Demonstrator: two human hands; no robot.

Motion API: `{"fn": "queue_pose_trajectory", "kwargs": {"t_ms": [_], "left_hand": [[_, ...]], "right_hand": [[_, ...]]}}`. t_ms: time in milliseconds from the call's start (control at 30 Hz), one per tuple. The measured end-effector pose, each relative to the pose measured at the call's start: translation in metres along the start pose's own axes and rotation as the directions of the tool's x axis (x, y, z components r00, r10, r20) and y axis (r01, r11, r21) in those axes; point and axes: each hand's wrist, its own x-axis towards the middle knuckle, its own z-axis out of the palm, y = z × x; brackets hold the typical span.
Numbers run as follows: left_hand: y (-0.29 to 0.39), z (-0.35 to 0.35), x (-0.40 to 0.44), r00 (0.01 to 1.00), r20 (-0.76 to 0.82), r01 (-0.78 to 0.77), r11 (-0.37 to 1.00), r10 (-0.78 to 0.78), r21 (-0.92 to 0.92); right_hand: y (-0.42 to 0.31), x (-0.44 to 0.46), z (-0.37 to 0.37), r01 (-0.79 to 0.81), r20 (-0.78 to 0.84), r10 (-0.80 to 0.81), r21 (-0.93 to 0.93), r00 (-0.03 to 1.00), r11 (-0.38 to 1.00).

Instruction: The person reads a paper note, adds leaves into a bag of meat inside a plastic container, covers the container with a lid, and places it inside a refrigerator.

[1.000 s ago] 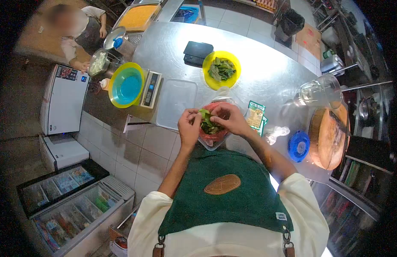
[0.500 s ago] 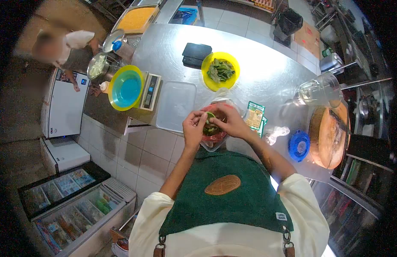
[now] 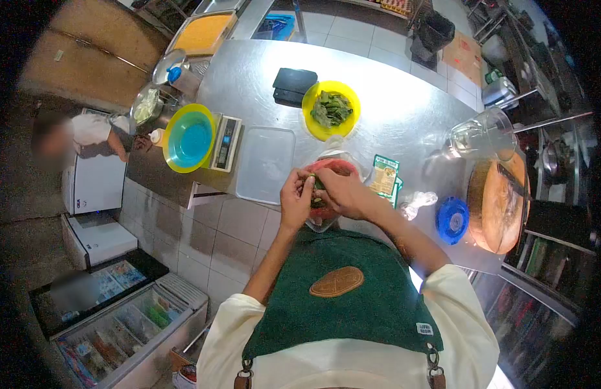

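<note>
Both hands meet over a red bowl (image 3: 336, 166) at the table's near edge, with dark green leaves (image 3: 318, 203) partly visible inside. My left hand (image 3: 296, 198) pinches a green leaf (image 3: 312, 176) between thumb and fingers. From the other side, my right hand (image 3: 346, 193) closes on the same leaf, and its fingers cover much of it. Beyond the red bowl, clear plastic (image 3: 339, 148) lies crumpled against its far rim. A yellow bowl (image 3: 355, 107) farther back holds more leaves (image 3: 331, 109).
To the left stand a clear tray (image 3: 265, 165), a kitchen scale (image 3: 226, 144) and a yellow-and-blue bowl (image 3: 190, 139). On the right are seed-packet-like cards (image 3: 383, 175), a blue lid (image 3: 453, 220), a clear container (image 3: 485, 136) and a round wooden board (image 3: 498, 220) with a knife. Another person (image 3: 93, 133) stands far left.
My right hand has moved in toward my left and turned over the leaf, so less of it shows. The other person has shifted away from the table, drawing their hand back.
</note>
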Motion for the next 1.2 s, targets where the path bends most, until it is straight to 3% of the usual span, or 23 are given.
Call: {"fn": "queue_pose_trajectory", "kwargs": {"t_ms": [67,133,233,400,467,567,633,700,733,767,800,833,867,900,967,1033,1100,1167,1200], "left_hand": [[0.007,0.000,0.000,0.999,0.009,0.039,0.999,-0.039,0.016],[0.012,-0.003,0.001,0.997,0.016,0.076,0.996,-0.077,0.034],[0.016,-0.009,0.004,0.995,0.077,0.044,0.989,-0.056,0.142],[0.032,-0.002,-0.001,0.990,0.140,-0.080,0.874,0.014,0.480],[0.033,-0.002,-0.002,0.986,0.164,-0.112,0.843,0.029,0.526],[0.036,0.006,-0.003,0.980,0.175,-0.181,0.808,0.098,0.561],[0.036,0.010,-0.004,0.976,0.159,-0.214,0.803,0.150,0.556],[0.030,0.010,-0.005,0.969,0.154,-0.245,0.701,0.191,0.670],[0.025,0.011,-0.003,0.970,0.154,-0.244,0.701,0.190,0.670],[0.021,0.012,-0.001,0.975,0.131,-0.224,0.802,0.182,0.554],[0.017,0.011,0.001,0.980,0.108,-0.199,0.883,0.169,0.425],[0.023,0.014,-0.001,0.980,0.105,-0.198,0.883,0.169,0.426],[0.031,0.017,-0.002,0.990,0.013,0.136,0.982,-0.138,0.134],[0.038,0.020,-0.003,0.895,0.021,0.441,0.878,-0.445,-0.186],[0.043,0.024,-0.002,0.898,-0.009,0.432,0.888,-0.439,-0.157],[0.039,0.020,0.004,0.902,-0.042,0.422,0.898,-0.430,-0.129],[0.026,0.004,0.012,0.943,0.074,0.314,0.941,-0.325,0.128],[0.040,0.007,0.015,0.946,0.042,0.311,0.938,-0.321,0.155],[0.046,0.008,0.016,0.948,0.015,0.311,0.932,-0.319,0.186]], "right_hand": [[0.000,-0.001,0.001,-0.036,0.051,0.039,-0.059,0.998,0.998],[0.001,0.001,0.002,-0.101,0.115,0.087,0.121,0.989,0.987],[0.002,-0.001,0.005,-0.106,0.135,0.092,0.106,0.987,0.989],[0.008,0.000,0.004,0.000,0.015,-0.003,0.199,1.000,0.980],[0.012,0.001,0.006,0.042,-0.005,-0.042,0.221,0.999,0.974],[0.011,-0.001,0.003,0.152,-0.126,-0.143,0.058,0.982,0.987],[0.004,-0.003,0.000,-0.005,0.014,0.005,0.017,1.000,1.000],[0.005,-0.001,0.005,-0.004,-0.025,0.005,0.024,1.000,1.000],[0.008,-0.001,0.009,-0.005,-0.062,0.007,0.030,0.998,1.000],[0.012,-0.001,0.012,-0.005,-0.062,0.007,0.029,0.998,1.000],[0.016,0.000,0.017,0.054,-0.118,-0.055,-0.014,0.991,0.998],[0.015,0.002,0.016,0.111,-0.170,-0.119,-0.058,0.978,0.992],[0.014,0.002,0.014,0.113,-0.170,-0.122,-0.058,0.978,0.992],[0.012,0.001,0.012,0.127,-0.187,-0.141,-0.085,0.972,0.988],[0.006,0.002,0.008,0.140,-0.204,-0.161,-0.113,0.966,0.984],[0.004,0.005,0.007,0.088,-0.307,-0.041,0.141,0.951,0.986],[0.018,0.010,0.017,0.102,-0.387,-0.032,0.162,0.921,0.981],[0.025,0.017,0.010,0.121,-0.463,-0.024,0.180,0.886,0.976],[0.030,0.019,0.005,0.031,-0.452,0.101,0.275,0.886,0.961]]}}
